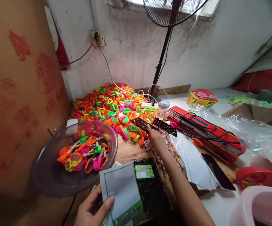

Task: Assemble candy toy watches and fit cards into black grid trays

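Note:
My left hand (95,207) is closed on a small stack of printed cards (120,191), white with green borders, its thumb flat on the top one. My right hand (156,138) reaches forward, its fingers at the edge of a black plastic grid (139,124) that it appears to grip; part of the grip is hidden. A second black grid (165,126) lies just right of it. Between my arms sits a black perforated tray (150,194) with a small green-and-white card (144,171) at its far end. Strings of colourful beads (171,146) lie under my right forearm.
A grey basin (39,175) of toy watches stands left, before a large watch pile (112,106). On the right are a red sealing machine (206,131), white sheets (194,166), a dark phone-like slab (217,172) and a pink tub (244,204). A fan (164,47) stands behind.

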Motion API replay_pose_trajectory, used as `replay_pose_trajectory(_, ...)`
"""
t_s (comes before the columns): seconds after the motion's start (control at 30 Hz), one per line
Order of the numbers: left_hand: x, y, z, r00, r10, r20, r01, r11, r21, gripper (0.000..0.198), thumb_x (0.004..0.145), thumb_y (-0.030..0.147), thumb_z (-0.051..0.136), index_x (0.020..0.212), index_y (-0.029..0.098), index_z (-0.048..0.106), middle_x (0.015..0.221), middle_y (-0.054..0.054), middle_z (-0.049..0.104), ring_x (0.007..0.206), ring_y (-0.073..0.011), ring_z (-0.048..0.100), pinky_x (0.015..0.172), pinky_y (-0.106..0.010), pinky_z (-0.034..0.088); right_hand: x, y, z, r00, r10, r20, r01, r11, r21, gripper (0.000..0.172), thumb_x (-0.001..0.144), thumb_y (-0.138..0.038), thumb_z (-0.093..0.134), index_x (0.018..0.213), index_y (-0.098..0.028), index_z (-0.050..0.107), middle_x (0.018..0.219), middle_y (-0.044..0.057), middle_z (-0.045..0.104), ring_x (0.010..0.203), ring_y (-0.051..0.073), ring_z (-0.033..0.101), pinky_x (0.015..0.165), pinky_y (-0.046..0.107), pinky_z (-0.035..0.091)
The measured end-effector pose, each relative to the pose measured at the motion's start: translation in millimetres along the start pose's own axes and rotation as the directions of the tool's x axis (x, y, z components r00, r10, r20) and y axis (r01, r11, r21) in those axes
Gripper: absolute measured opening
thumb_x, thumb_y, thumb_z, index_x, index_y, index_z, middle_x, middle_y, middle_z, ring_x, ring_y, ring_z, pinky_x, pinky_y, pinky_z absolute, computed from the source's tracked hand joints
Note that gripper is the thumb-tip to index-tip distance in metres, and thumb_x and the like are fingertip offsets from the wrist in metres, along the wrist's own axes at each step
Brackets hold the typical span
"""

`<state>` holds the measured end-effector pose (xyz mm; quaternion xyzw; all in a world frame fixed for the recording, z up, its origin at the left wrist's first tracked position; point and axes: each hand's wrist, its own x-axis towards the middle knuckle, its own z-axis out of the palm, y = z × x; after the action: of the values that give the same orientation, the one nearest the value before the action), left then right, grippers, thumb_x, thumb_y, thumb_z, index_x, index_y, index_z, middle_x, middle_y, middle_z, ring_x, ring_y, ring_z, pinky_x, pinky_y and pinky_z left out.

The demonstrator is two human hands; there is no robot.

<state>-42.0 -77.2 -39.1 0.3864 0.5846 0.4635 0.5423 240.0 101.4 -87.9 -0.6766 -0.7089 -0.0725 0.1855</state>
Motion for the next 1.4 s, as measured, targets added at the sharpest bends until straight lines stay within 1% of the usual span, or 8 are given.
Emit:
replay_pose_trajectory(0.07, -2.2, 2.4, 0.6, 0.999, -0.046, -0.01, 0.045, 0.995, -0.093, 0.045, 0.056, 0.045, 0.084, 0.09, 0.017, 0.072, 0.089, -0.008, 0.075, 0.085, -0.0269, 0.07, 0.068, -0.027, 0.058, -37.3, -3.8, -17.1, 0.983, -0.042, -0.179, 0.045, 0.999, 0.011, 0.056, 0.09, -0.004, 0.04, 0.146, -0.009, 0.035, 0.108, 0.015, 0.069, 0.099, 0.023, 0.064, 0.087, 0.035, 0.05)
replay_pose_trajectory(0.17, -2.7, 7.4, -3.4, 0.988, -0.055, -0.142, 0.024, 0.977, -0.211, 0.045, 0.054, 0.039, 0.086, 0.089, 0.017, 0.069, 0.083, -0.005, 0.074, 0.078, -0.0222, 0.07, 0.067, -0.025, 0.058, -117.5, -35.4, -52.5, 0.859, -0.109, -0.501, 0.121, 0.993, -0.008, 0.064, 0.09, -0.009, 0.05, 0.15, -0.013, 0.026, 0.123, 0.014, 0.064, 0.106, 0.022, 0.061, 0.092, 0.034, 0.049)
replay_pose_trajectory(0.37, 19.4, 21.5, -4.3, 0.972, 0.05, -0.228, -0.095, 0.977, -0.191, 0.044, 0.061, 0.037, 0.082, 0.097, 0.018, 0.065, 0.073, -0.001, 0.072, 0.058, -0.0161, 0.066, 0.053, -0.023, 0.054, -222.3, -121.2, -50.3, 0.979, -0.03, -0.2, 0.029, 1.0, -0.008, 0.056, 0.095, -0.017, 0.042, 0.149, -0.011, 0.028, 0.108, 0.015, 0.07, 0.084, 0.026, 0.062, 0.07, 0.037, 0.053)
replay_pose_trajectory(0.5, 35.2, 17.1, 4.1, 0.977, 0.151, -0.148, -0.167, 0.98, -0.103, 0.042, 0.069, 0.039, 0.077, 0.102, 0.016, 0.064, 0.072, -0.001, 0.072, 0.057, -0.0137, 0.064, 0.051, -0.02, 0.051, -220.3, -127.8, -38.6, 0.997, -0.029, -0.078, 0.035, 0.997, 0.069, 0.051, 0.097, -0.035, 0.04, 0.137, -0.004, 0.045, 0.103, 0.021, 0.069, 0.079, 0.029, 0.061, 0.062, 0.039, 0.052)
replay_pose_trajectory(0.63, 37.8, 10.7, 13.9, 0.985, 0.16, -0.067, -0.164, 0.985, -0.055, 0.042, 0.072, 0.043, 0.073, 0.101, 0.014, 0.063, 0.071, -0.002, 0.072, 0.057, -0.0134, 0.063, 0.053, -0.02, 0.05, -195.0, -116.9, -75.7, 0.978, 0.003, -0.207, 0.045, 0.973, 0.227, 0.05, 0.094, -0.028, 0.05, 0.141, -0.013, 0.042, 0.111, 0.015, 0.067, 0.093, 0.027, 0.059, 0.08, 0.043, 0.051)
replay_pose_trajectory(0.77, 31.0, 8.5, 23.9, 0.993, 0.116, 0.029, -0.114, 0.991, -0.065, 0.041, 0.072, 0.043, 0.072, 0.099, 0.013, 0.063, 0.073, -0.004, 0.072, 0.061, -0.0141, 0.064, 0.058, -0.022, 0.051, -171.1, -120.5, -99.0, 0.921, -0.23, -0.315, 0.338, 0.875, 0.348, 0.053, 0.089, -0.01, 0.056, 0.14, -0.015, 0.043, 0.121, 0.012, 0.064, 0.109, 0.025, 0.055, 0.094, 0.04, 0.046)
replay_pose_trajectory(0.9, 26.2, 5.5, 28.8, 0.991, 0.037, 0.125, -0.029, 0.997, -0.065, 0.039, 0.072, 0.041, 0.071, 0.097, 0.012, 0.066, 0.072, -0.004, 0.07, 0.061, -0.0129, 0.061, 0.059, -0.023, 0.049, -156.7, -127.4, -84.1, 0.812, -0.516, -0.271, 0.583, 0.705, 0.404, 0.043, 0.094, -0.01, 0.045, 0.137, -0.011, 0.046, 0.113, 0.01, 0.067, 0.106, 0.022, 0.056, 0.091, 0.036, 0.046)
replay_pose_trajectory(1.4, 12.9, -6.9, 30.7, 0.96, -0.069, 0.27, 0.099, 0.99, -0.098, 0.04, 0.07, 0.044, 0.07, 0.092, 0.013, 0.06, 0.056, 0.005, 0.05, 0.045, -0.0081, 0.045, 0.042, -0.02, 0.037, -190.7, -104.1, -46.4, 0.665, -0.515, -0.541, 0.744, 0.523, 0.416, 0.054, 0.091, -0.013, 0.053, 0.144, -0.013, 0.041, 0.087, 0.009, 0.071, 0.086, 0.022, 0.061, 0.08, 0.036, 0.047)
